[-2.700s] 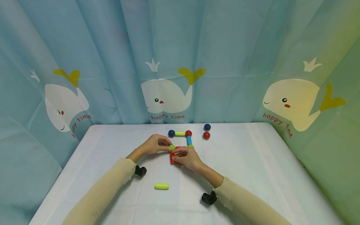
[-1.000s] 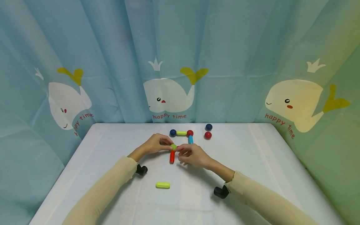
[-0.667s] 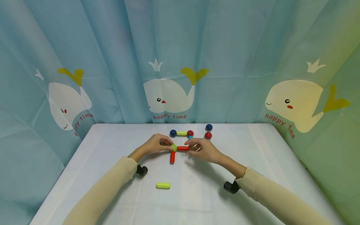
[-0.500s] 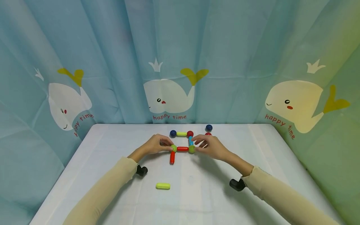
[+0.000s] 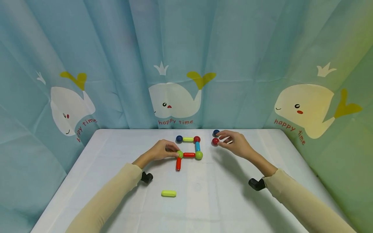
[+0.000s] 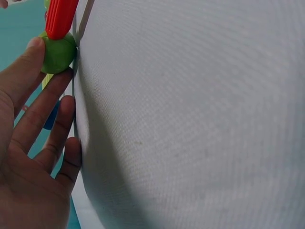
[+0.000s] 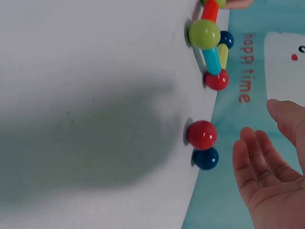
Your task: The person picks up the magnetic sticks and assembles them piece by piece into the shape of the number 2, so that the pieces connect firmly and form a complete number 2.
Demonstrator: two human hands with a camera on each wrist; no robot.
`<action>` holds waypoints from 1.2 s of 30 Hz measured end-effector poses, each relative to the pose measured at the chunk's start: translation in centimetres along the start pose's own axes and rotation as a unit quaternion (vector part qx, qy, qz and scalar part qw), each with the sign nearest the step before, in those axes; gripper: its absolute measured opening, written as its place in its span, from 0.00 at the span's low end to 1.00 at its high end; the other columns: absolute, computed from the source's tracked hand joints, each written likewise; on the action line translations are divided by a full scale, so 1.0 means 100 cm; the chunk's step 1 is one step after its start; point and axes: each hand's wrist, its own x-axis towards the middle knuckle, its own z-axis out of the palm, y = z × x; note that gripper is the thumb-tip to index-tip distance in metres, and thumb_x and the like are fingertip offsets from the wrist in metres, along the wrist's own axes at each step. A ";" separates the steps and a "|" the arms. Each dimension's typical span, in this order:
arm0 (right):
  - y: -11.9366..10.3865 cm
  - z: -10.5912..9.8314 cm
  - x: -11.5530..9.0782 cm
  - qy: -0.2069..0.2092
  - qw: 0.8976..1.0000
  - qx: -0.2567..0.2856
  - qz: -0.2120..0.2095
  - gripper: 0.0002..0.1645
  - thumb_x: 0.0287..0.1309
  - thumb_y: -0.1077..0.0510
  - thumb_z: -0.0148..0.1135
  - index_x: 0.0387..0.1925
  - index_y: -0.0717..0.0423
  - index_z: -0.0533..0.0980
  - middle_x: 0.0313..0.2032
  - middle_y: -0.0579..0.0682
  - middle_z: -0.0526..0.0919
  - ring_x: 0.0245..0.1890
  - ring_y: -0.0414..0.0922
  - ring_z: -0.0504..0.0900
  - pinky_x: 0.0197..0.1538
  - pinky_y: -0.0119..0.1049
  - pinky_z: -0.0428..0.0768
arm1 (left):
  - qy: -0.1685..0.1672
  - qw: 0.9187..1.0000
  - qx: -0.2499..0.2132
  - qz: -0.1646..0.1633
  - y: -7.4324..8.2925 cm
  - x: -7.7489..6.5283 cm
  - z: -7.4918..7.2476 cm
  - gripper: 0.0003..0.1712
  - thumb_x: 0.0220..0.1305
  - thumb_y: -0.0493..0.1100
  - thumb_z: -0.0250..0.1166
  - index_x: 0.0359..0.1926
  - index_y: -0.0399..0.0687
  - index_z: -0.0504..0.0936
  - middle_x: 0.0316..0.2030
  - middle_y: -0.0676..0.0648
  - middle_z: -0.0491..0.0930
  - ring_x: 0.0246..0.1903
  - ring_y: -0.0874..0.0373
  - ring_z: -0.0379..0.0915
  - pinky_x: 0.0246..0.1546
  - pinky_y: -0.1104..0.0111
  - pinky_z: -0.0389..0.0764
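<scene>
The right hand (image 5: 237, 144) is now clear of the second green ball (image 5: 199, 155) and positioned beside the loose red ball (image 5: 215, 141) and the loose dark-blue ball (image 5: 216, 132). Its thumb and fingers are spread; the right wrist view shows a gap to both balls and nothing in its grasp. The second green ball, released, links the horizontal red rod (image 5: 189, 155) to the light-blue rod (image 5: 197, 146); this joint appears secure without support, leaving the right hand free for the loose parts.

The left hand (image 5: 160, 149) pinches the first green ball (image 5: 180, 154) between thumb and index finger, remaining fingers extended. The second red rod (image 5: 178, 164) projects from this ball toward the person.

Compared with the frame half a second earlier, the right hand is farther right and the assembly is fully exposed there. The joined red ball (image 5: 197, 139), short yellow-green rod (image 5: 188, 139) and joined dark-blue ball (image 5: 179, 139) form the far side, unchanged. The loose yellow-green rod (image 5: 168, 193) remains on the near tabletop (image 5: 221, 200).
</scene>
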 end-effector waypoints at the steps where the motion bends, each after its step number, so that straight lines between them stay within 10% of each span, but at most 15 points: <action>1: 0.002 -0.001 0.001 0.003 1.000 0.001 0.002 0.20 0.62 0.64 0.71 0.56 0.59 0.82 0.48 0.64 0.87 0.40 0.53 0.88 0.43 0.45 0.86 | 0.000 1.000 0.000 -0.001 0.000 0.000 0.000 0.11 0.65 0.45 0.74 0.47 0.50 0.89 0.41 0.55 0.88 0.42 0.62 0.82 0.54 0.61 0.81; 36: 0.059 0.005 0.070 -0.016 0.997 -0.035 0.070 0.23 0.66 0.62 0.67 0.61 0.64 0.78 0.56 0.69 0.81 0.49 0.64 0.84 0.50 0.56 0.83 | 0.003 1.000 -0.007 -0.003 0.001 -0.001 -0.001 0.11 0.65 0.46 0.74 0.47 0.50 0.89 0.41 0.55 0.88 0.41 0.63 0.82 0.53 0.62 0.81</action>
